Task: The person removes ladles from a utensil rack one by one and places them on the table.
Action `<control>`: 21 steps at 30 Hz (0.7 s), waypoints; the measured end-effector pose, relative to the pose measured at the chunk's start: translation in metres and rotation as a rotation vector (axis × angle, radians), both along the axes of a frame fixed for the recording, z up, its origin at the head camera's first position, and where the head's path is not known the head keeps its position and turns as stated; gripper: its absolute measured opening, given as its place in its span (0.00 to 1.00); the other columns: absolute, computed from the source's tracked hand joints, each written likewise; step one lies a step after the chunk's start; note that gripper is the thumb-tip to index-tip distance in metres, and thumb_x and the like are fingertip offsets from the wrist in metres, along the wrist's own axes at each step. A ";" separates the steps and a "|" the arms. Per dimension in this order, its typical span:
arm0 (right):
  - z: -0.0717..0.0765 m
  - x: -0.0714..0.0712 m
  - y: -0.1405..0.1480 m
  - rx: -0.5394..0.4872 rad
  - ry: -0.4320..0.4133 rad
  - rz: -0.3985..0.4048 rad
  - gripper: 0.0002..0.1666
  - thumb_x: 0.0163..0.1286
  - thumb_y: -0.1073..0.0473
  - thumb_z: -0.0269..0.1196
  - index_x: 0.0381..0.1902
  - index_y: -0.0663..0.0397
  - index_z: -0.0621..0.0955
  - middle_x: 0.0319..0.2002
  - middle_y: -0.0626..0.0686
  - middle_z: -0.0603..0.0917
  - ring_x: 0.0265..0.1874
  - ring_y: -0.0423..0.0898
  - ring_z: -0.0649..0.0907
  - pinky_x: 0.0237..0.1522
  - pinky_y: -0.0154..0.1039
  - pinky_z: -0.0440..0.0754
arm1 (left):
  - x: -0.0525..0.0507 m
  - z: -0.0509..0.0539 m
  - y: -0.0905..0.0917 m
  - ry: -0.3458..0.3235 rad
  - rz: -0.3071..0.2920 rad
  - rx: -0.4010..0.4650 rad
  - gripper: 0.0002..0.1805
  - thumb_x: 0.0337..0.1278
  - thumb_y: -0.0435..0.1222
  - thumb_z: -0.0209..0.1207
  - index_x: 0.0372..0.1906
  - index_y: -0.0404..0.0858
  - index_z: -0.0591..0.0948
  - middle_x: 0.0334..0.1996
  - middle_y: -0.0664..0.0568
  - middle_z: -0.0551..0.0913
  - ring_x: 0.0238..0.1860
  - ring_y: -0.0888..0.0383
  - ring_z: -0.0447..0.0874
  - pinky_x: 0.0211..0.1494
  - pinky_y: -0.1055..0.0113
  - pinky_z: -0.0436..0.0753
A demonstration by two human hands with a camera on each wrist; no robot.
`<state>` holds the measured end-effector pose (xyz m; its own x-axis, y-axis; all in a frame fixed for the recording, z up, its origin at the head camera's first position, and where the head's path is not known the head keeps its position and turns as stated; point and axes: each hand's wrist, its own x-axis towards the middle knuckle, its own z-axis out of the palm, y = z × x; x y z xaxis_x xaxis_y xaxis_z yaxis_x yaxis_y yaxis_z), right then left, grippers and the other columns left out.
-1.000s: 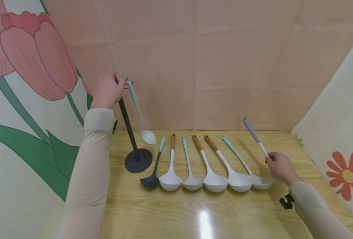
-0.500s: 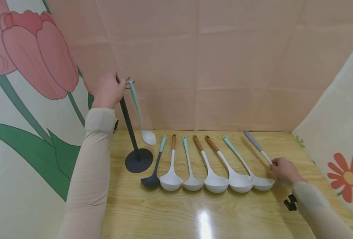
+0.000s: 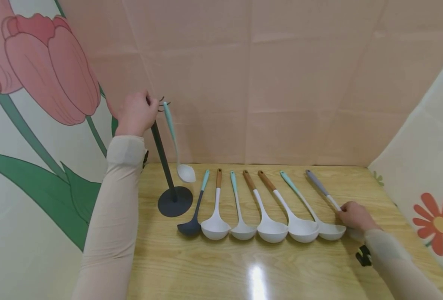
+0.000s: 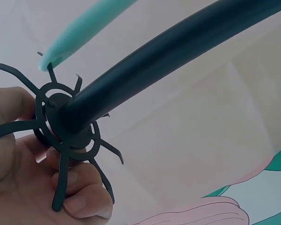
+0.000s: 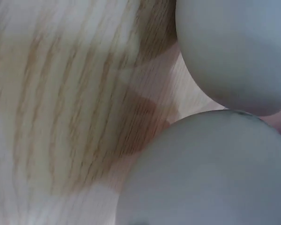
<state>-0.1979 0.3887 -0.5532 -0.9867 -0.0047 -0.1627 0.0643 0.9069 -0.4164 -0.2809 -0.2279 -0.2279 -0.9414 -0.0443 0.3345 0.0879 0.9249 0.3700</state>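
Note:
My left hand [image 3: 136, 112] grips the top of a black utensil stand [image 3: 163, 162]; in the left wrist view its fingers curl under the hook ring [image 4: 96, 136]. From one hook hangs a white ladle with a turquoise handle [image 3: 170, 123], its bowl off the table. At the right end of a row of ladles, my right hand [image 3: 357, 216] holds a grey-handled ladle [image 3: 317, 183] by its white stem. The hand partly hides that ladle's bowl. Two pale bowls, a lower one [image 5: 206, 173] and an upper one [image 5: 239, 51], touch or overlap in the right wrist view.
Several ladles lie side by side, handles away from me: a dark one [image 3: 189, 227], white ones with brown handles [image 3: 271, 231], and white ones with turquoise handles [image 3: 243, 230]. Behind the wooden table [image 3: 206, 271] hangs a pink cloth [image 3: 300, 83].
My right hand has lowered the grey-handled ladle; its raised handle now lies down near the table, beside the last turquoise-handled ladle. The left hand keeps its grip on the stand.

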 end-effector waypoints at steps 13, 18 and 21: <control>-0.001 -0.001 -0.010 -0.003 0.012 -0.001 0.16 0.67 0.61 0.55 0.34 0.74 0.80 0.25 0.57 0.79 0.25 0.51 0.78 0.27 0.43 0.75 | 0.000 -0.002 -0.002 0.017 0.005 -0.009 0.21 0.73 0.46 0.36 0.46 0.35 0.74 0.39 0.42 0.76 0.39 0.45 0.74 0.38 0.55 0.71; -0.002 -0.004 -0.014 0.001 0.041 0.026 0.15 0.65 0.62 0.57 0.35 0.75 0.80 0.26 0.59 0.81 0.26 0.52 0.79 0.28 0.45 0.76 | 0.001 -0.001 -0.001 0.027 0.001 -0.015 0.21 0.72 0.45 0.37 0.45 0.35 0.75 0.39 0.42 0.77 0.39 0.45 0.74 0.38 0.55 0.71; -0.002 -0.004 -0.015 0.000 0.028 0.021 0.15 0.65 0.63 0.57 0.36 0.76 0.79 0.27 0.61 0.81 0.27 0.54 0.79 0.29 0.46 0.77 | 0.001 -0.001 0.000 0.025 0.000 -0.021 0.21 0.72 0.45 0.37 0.46 0.34 0.75 0.41 0.41 0.78 0.40 0.45 0.74 0.39 0.54 0.72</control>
<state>-0.2018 0.3737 -0.5555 -0.9905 -0.0250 -0.1352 0.0341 0.9081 -0.4173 -0.2804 -0.2283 -0.2288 -0.9326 -0.0369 0.3589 0.0971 0.9324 0.3483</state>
